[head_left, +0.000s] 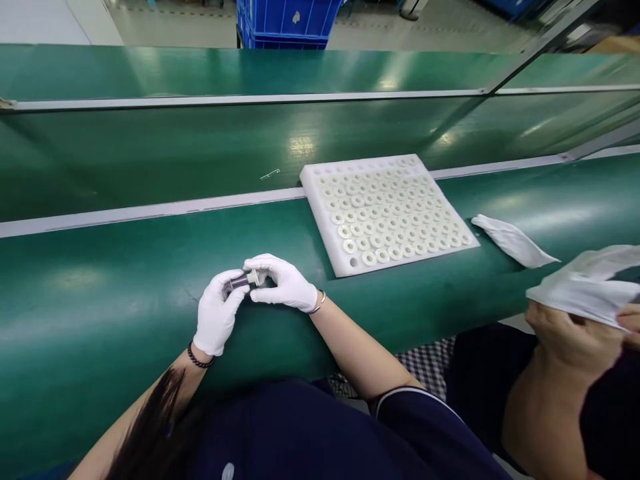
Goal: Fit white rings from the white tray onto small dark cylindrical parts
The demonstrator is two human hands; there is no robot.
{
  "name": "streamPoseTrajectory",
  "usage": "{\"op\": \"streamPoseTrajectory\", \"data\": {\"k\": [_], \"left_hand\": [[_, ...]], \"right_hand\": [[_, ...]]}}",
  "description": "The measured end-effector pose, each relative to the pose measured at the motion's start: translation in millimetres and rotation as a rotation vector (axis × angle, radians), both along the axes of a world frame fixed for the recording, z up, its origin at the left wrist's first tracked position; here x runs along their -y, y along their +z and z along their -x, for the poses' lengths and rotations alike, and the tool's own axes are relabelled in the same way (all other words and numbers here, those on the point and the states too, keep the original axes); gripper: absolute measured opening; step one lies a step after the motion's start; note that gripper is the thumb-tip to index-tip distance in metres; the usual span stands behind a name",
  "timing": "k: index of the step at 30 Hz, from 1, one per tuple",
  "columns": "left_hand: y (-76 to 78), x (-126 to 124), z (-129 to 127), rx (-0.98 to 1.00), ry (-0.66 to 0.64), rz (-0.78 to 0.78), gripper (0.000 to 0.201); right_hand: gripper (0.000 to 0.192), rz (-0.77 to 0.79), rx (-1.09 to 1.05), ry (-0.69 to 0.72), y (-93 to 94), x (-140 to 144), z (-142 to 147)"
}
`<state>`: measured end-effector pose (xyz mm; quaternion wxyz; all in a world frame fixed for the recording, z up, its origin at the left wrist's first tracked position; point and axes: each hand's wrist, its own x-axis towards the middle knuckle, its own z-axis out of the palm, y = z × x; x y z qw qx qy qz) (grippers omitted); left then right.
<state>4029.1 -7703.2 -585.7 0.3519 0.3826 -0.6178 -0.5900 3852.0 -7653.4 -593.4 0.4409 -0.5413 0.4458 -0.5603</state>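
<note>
My left hand [217, 312], in a white glove, is closed around a short dark cylinder [239, 281]. My right hand [284, 283], gloved in white too, pinches a small pale flanged ring part [253, 277] at the cylinder's right end. The two pieces touch or nearly touch; the fingers partly cover both. To the right of my hands, a white foam tray [323, 213] carries rows of pale round parts with centre holes. One hole at its near left corner shows no part, and the far row also shows bare holes.
A white glove [513, 241] lies on the green work surface [100, 287] right of the tray. At far right, a co-worker's hands [575, 333] handle another white glove [590, 283]. A pale ledge [200, 205] runs behind, and blue crates [290, 23] stand beyond the bench.
</note>
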Motion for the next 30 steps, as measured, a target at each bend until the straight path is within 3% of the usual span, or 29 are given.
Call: {"op": "streamPoseTrajectory", "data": {"k": [2,5,12,15,17,20,25,30], "left_hand": [[-3.1,0,0,0.006,0.010,0.038,0.030],[-2.1,0,0,-0.035,-0.008,-0.041,0.033],[3.8,5,3,-0.225,-0.145,-0.431,0.030],[4.0,7,5,-0.341,-0.200,-0.630,0.026],[4.3,7,6,-0.380,-0.229,-0.684,0.027],[4.0,7,7,-0.373,-0.209,-0.627,0.030],[2.0,7,3,-0.212,-0.039,-0.284,0.029],[5.3,3,1,-0.116,0.026,-0.025,0.025]], "right_hand": [[0.048,-0.031,-0.018,-0.042,1.2,-1,-1],[0.046,-0.036,-0.021,-0.096,1.2,-3,-3],[0.048,-0.006,0.007,-0.139,-1.9,-3,-8],[0.055,-0.067,0.076,-0.162,-2.8,-4,-12],[0.057,-0.125,0.131,-0.153,-3.2,-4,-14],[0.058,-0.178,0.189,-0.153,-3.3,-4,-15],[0.057,-0.161,0.303,-0.122,-3.8,-1,-15],[0.058,-0.198,0.267,-0.128,-3.7,0,-13]]}}
